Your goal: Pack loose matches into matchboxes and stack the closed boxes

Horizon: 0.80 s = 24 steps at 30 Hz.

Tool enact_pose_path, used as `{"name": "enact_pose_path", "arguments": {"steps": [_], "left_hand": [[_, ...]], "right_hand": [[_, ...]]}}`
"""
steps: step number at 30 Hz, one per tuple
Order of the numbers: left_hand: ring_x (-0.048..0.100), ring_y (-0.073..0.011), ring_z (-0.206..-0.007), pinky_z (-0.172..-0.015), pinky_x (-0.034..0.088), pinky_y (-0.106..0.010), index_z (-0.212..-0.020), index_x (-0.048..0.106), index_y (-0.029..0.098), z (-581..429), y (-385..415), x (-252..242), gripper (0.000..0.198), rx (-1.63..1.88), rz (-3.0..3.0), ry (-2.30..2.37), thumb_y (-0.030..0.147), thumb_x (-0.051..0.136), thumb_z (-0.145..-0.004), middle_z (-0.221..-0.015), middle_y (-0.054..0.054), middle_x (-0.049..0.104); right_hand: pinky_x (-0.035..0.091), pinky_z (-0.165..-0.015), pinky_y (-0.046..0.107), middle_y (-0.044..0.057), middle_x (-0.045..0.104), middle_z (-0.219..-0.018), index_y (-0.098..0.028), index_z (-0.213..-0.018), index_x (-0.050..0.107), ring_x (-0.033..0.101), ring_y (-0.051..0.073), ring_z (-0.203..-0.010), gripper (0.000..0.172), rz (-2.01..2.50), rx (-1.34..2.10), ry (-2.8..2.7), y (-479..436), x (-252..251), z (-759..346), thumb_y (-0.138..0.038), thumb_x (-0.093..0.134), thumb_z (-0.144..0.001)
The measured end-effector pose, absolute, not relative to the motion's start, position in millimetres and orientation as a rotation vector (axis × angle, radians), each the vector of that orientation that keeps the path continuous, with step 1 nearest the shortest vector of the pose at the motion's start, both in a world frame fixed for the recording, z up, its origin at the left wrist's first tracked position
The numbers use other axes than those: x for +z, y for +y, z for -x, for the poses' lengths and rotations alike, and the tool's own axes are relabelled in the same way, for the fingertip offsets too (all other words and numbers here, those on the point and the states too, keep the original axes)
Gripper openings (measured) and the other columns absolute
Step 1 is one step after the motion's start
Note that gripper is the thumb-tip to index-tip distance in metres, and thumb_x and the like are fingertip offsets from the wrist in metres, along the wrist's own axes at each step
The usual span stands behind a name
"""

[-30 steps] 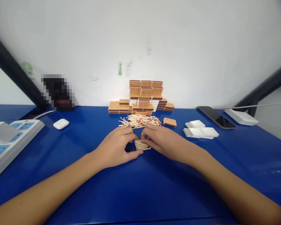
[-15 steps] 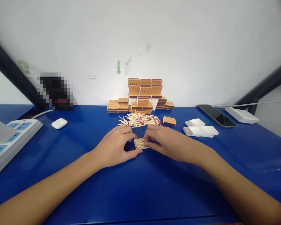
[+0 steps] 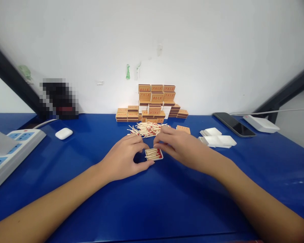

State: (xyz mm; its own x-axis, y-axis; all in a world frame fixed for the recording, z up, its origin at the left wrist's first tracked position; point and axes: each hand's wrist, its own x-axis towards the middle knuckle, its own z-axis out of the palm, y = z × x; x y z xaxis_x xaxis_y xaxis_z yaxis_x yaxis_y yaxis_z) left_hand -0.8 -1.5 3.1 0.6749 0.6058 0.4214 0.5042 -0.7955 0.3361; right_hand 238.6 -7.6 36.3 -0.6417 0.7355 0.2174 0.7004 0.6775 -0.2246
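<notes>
A small white matchbox tray (image 3: 162, 155) lies on the blue table with several red-tipped matches (image 3: 153, 154) in it. My left hand (image 3: 128, 155) grips the tray by its left end, thumb at the near edge and fingers at the far edge. Just over the tray's far right side is my right hand (image 3: 176, 145), its thumb and fingertips drawn close together. Whether anything is between those fingertips is hidden. Beyond both hands spreads a loose pile of matches (image 3: 149, 129). An orange matchbox (image 3: 183, 129) sits behind my right hand, partly covered by it.
Stacked matchboxes (image 3: 157, 98) stand against the wall. White empty trays (image 3: 219, 140) lie to the right, near a phone (image 3: 234, 125) and a white device (image 3: 261, 124). At the left are a power strip (image 3: 27, 143) and a white earbud case (image 3: 64, 133).
My right hand has lifted off the tray and moved slightly up and away, uncovering the red match heads at its right end. My left hand has stayed in place on the tray.
</notes>
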Motion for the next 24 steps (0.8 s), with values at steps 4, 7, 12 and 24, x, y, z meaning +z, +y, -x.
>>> {"name": "enact_pose_path", "arguments": {"steps": [4, 7, 12, 24], "left_hand": [[0.063, -0.0220, -0.086, -0.084, 0.052, -0.039, -0.109, 0.074, 0.018, 1.5, -1.2, 2.1, 0.029, 0.857, -2.677, 0.907, 0.041, 0.076, -0.091, -0.088, -0.004, 0.066], [0.062, -0.0217, -0.084, -0.081, 0.051, -0.038, -0.103, 0.075, 0.017, 1.0, -0.7, 0.5, 0.027, 0.792, -2.683, 0.913, 0.041, 0.077, -0.090, -0.085, -0.004, 0.065], [0.061, -0.0217, -0.084, -0.079, 0.050, -0.038, -0.099, 0.074, 0.016, -0.3, -1.0, 0.2, 0.023, 0.796, -2.701, 0.893, 0.039, 0.074, -0.092, -0.085, -0.004, 0.064], [0.060, -0.0216, -0.083, -0.078, 0.050, -0.037, -0.099, 0.073, 0.015, 0.5, -1.2, 0.7, 0.021, 0.826, -2.726, 0.849, 0.034, 0.077, -0.090, -0.084, -0.004, 0.063]], "right_hand": [[0.039, -0.067, 0.030, 0.004, 0.059, -0.092, -0.019, -0.096, 0.067, 0.054, 0.016, -0.077, 0.016, 1.155, 0.128, -2.396, -2.4, 42.5, -251.0, -0.027, 0.056, -0.105], [0.040, -0.068, 0.029, 0.003, 0.059, -0.091, -0.021, -0.095, 0.070, 0.055, 0.016, -0.079, 0.012, 1.120, 0.325, -2.450, -5.5, 41.3, -246.9, -0.026, 0.062, -0.102], [0.043, -0.072, 0.029, 0.004, 0.062, -0.099, -0.021, -0.100, 0.072, 0.059, 0.015, -0.084, 0.011, 1.087, 0.597, -2.562, -13.0, 33.1, -232.6, -0.023, 0.061, -0.102], [0.042, -0.069, 0.028, 0.003, 0.060, -0.098, -0.018, -0.093, 0.067, 0.057, 0.015, -0.081, 0.007, 1.104, 0.493, -2.601, -13.3, 29.4, -230.7, -0.014, 0.063, -0.095]]}}
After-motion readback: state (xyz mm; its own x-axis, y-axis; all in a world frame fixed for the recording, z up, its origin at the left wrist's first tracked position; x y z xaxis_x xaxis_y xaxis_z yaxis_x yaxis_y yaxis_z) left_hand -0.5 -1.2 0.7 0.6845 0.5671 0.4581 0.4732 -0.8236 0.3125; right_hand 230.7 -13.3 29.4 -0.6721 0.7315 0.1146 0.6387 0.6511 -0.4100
